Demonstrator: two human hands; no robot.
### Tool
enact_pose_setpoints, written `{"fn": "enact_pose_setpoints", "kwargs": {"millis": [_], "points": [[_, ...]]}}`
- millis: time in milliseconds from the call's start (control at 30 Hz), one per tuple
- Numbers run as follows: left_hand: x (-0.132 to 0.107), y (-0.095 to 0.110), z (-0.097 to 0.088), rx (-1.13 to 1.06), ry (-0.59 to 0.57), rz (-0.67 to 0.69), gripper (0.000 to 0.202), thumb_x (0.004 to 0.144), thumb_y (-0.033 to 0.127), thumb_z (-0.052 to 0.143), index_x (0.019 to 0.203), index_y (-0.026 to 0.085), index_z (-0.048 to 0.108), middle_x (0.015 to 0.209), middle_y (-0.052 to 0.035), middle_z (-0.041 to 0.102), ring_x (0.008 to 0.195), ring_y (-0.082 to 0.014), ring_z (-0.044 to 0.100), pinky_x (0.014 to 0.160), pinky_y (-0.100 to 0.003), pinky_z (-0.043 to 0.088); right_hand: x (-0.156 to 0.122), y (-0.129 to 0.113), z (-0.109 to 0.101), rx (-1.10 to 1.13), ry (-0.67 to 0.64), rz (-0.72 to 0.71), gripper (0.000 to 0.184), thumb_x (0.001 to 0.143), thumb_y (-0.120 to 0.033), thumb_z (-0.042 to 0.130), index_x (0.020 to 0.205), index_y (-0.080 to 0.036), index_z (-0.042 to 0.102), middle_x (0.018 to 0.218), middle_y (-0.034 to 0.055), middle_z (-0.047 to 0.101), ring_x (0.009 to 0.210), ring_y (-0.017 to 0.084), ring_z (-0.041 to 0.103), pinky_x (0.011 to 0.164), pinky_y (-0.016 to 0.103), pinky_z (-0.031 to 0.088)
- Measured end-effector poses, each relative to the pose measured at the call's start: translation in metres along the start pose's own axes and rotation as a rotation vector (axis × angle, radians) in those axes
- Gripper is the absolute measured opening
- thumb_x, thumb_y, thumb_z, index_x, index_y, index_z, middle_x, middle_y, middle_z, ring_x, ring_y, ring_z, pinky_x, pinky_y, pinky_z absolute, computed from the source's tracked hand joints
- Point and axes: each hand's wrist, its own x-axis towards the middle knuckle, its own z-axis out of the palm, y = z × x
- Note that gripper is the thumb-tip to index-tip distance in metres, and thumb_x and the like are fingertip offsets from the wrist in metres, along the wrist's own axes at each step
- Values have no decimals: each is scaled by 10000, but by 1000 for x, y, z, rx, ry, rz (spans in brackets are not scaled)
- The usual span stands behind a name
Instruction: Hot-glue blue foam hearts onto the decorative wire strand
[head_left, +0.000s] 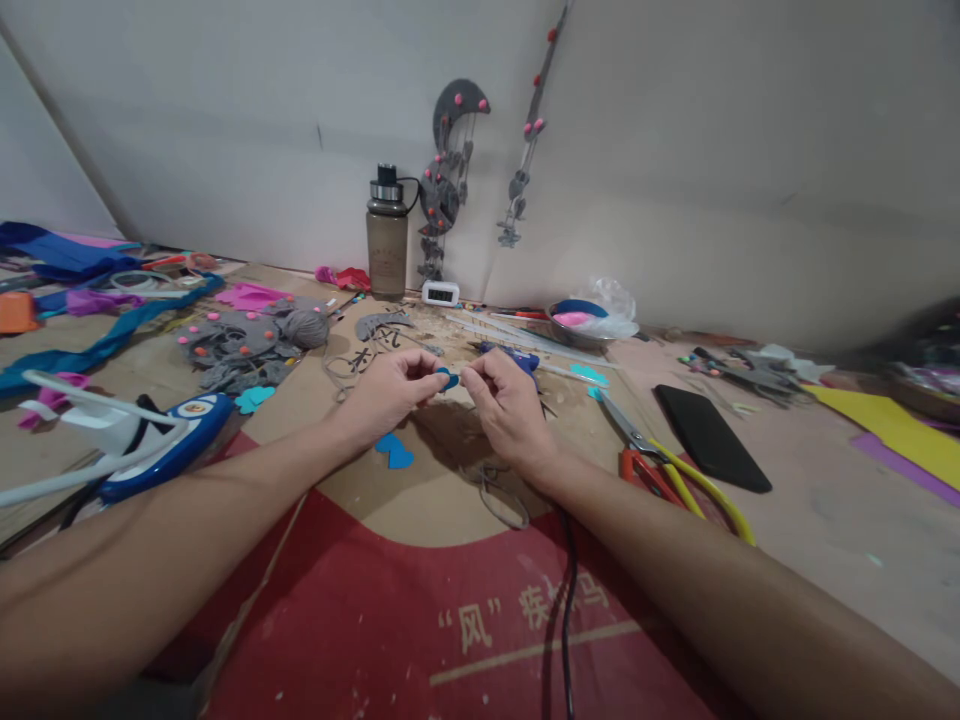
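My left hand (pixel 397 388) is closed in a pinch on a small blue felt piece (pixel 448 379) above the cardboard. Close to the piece's right edge, my right hand (pixel 510 410) is also pinched; whatever sits between its fingertips is too small to make out. Blue felt hearts (pixel 395 452) lie on the cardboard below my left hand. A loop of grey yarn (pixel 501 500) rests under my right hand. Partly hidden behind the right hand is a blue glue gun (pixel 517 357), and a black cable (pixel 568 610) runs down toward me.
Right of my hands lie scissors (pixel 641 445) with red and yellow handles and a black phone (pixel 712 437). On the left are a blue-and-white iron (pixel 169 445) and grey felt decorations (pixel 244 340). A bottle (pixel 387 245), a small clock (pixel 440 293) and a bowl (pixel 589 328) stand behind.
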Motion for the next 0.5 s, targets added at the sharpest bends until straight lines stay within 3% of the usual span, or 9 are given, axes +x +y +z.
{"fn": "enact_pose_setpoints", "kwargs": {"millis": [500], "points": [[-1, 1, 1, -38, -30, 19, 182, 752, 342, 642, 747, 173, 575, 632, 33, 528, 543, -86, 465, 543, -223, 360, -1, 1, -1, -43, 10, -18, 286, 930, -348, 453, 683, -206, 476, 717, 6, 515, 684, 144, 457, 647, 285, 334]]}}
